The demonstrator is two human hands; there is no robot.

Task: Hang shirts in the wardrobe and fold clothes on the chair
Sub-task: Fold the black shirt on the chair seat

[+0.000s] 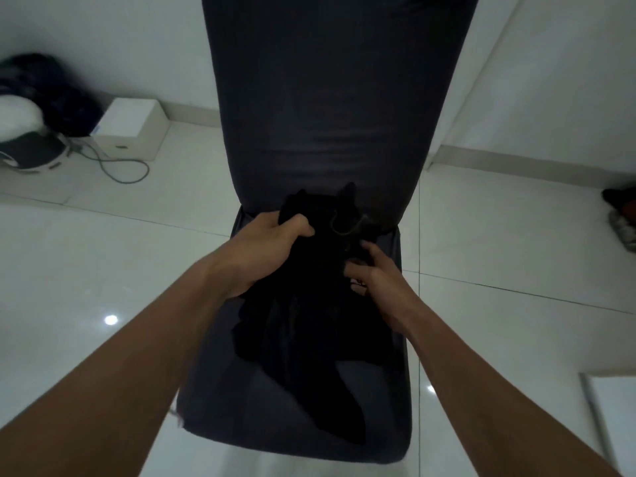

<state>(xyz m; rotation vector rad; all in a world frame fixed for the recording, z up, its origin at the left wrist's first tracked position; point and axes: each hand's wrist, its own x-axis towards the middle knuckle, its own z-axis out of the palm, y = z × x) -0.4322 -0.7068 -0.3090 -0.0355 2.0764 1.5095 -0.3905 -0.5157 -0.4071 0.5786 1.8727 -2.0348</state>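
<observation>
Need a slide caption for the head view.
Both hands, left and right, gather a black garment on a dark chair.

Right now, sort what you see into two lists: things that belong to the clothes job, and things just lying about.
Part of the job:
- black garment, bunched on the seat
- chair
- left hand, gripping the garment
- right hand, fingers in the cloth

Just lying about:
- white box on the floor
- cable
- dark bundle by the wall
- small heap at the right edge
</observation>
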